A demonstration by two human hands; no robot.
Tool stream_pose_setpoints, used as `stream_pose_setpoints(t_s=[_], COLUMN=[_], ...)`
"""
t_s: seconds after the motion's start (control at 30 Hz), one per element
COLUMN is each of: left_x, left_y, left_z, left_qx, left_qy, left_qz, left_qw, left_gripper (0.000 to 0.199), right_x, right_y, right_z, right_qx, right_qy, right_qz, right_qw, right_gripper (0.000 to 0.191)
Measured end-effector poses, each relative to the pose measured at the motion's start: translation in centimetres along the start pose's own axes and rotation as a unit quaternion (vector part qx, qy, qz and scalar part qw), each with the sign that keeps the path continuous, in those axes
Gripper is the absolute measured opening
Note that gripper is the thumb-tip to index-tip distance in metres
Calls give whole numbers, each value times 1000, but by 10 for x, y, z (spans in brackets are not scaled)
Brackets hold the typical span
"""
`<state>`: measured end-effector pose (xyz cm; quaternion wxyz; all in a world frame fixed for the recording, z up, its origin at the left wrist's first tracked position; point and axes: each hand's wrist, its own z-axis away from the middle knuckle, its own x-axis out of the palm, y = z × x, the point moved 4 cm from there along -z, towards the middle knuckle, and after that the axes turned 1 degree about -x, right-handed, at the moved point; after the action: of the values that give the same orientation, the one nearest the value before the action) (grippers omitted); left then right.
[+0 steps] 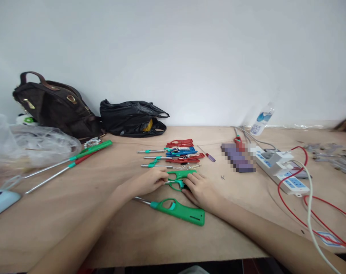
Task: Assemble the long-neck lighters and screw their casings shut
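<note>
My left hand (152, 179) is closed in a pinch at the left end of a green long-nosed gas lighter that is opened into halves. My right hand (202, 191) has its fingers bent over the right end of the same lighter. One green casing half (177, 175) lies just beyond the other part, which has a teal trigger (177, 185). What sits under my right fingers is hidden. A whole green lighter (184, 213) lies nearer the table's front edge. Beyond my hands are opened red casings (180, 143), a blue casing (184, 152) and metal lighter tubes (157, 157).
A purple-handled screwdriver (210, 157) and small screws (222, 177) lie to the right. Farther right are a power strip (287, 179) and a red cable (281, 190). At left are two lighters (90, 150), a plastic bag (44, 146) and a black bag (130, 118).
</note>
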<state>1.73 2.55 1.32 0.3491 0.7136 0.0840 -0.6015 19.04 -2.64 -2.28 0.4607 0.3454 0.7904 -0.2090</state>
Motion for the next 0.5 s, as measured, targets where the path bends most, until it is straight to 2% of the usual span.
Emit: stream_pose_setpoints(t_s=[0.5], left_x=[3], left_y=[-4], left_z=[-3], left_qx=[-3], left_qy=[2], left_qz=[10], left_qw=[1000], left_gripper=[18], right_x=[-1], right_y=[1], right_z=[0], right_qx=[-3], right_qy=[2], right_qz=[12], right_qw=[1000], right_gripper=[13])
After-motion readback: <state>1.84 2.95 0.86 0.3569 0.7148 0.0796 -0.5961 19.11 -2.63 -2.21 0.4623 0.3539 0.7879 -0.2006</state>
